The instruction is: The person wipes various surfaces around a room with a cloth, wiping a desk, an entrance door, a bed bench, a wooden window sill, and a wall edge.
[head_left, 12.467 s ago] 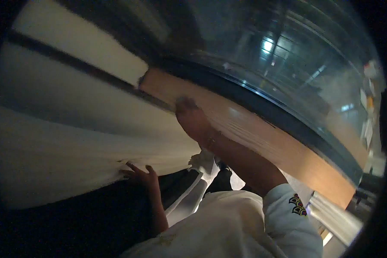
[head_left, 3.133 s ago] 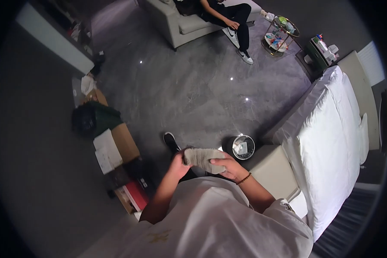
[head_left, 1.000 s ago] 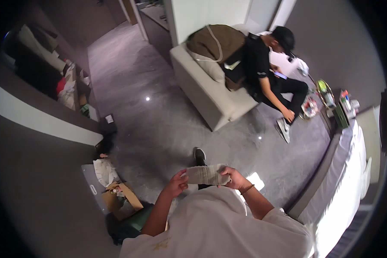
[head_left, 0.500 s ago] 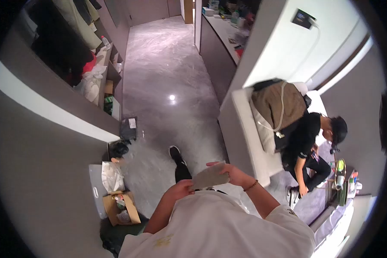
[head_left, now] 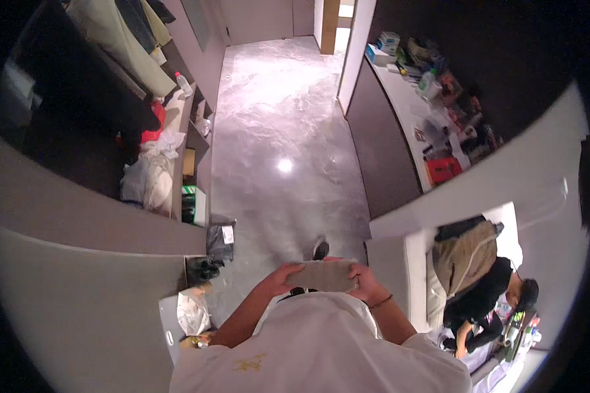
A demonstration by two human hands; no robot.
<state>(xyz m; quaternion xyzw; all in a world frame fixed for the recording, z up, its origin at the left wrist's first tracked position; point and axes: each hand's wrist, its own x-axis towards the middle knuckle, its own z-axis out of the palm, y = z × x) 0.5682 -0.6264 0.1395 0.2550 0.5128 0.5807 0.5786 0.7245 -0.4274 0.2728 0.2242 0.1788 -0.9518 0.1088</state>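
A flat grey-beige rectangular pad [head_left: 324, 276] with a fuzzy upper edge is held level in front of my white shirt; its exact kind is unclear. My left hand [head_left: 283, 278] grips its left end, fingers closed on the edge. At the opposite end my right hand [head_left: 366, 281], with a beaded bracelet on the wrist, is closed around it. Below the pad, one black shoe [head_left: 320, 249] of mine shows on the floor.
Ahead runs a shiny grey floor [head_left: 275, 131]. To the left are an open wardrobe shelf [head_left: 177, 141], a dark package [head_left: 221, 242] and a white bag [head_left: 193, 312]. A cluttered counter [head_left: 400, 98] stands right. A seated person [head_left: 485, 308] is beside a brown backpack [head_left: 469, 255].
I have moved forward along the passage, so the counter shows more fully. The pad has gone from tilted to level and its broad face is now turned toward me, still in both hands.
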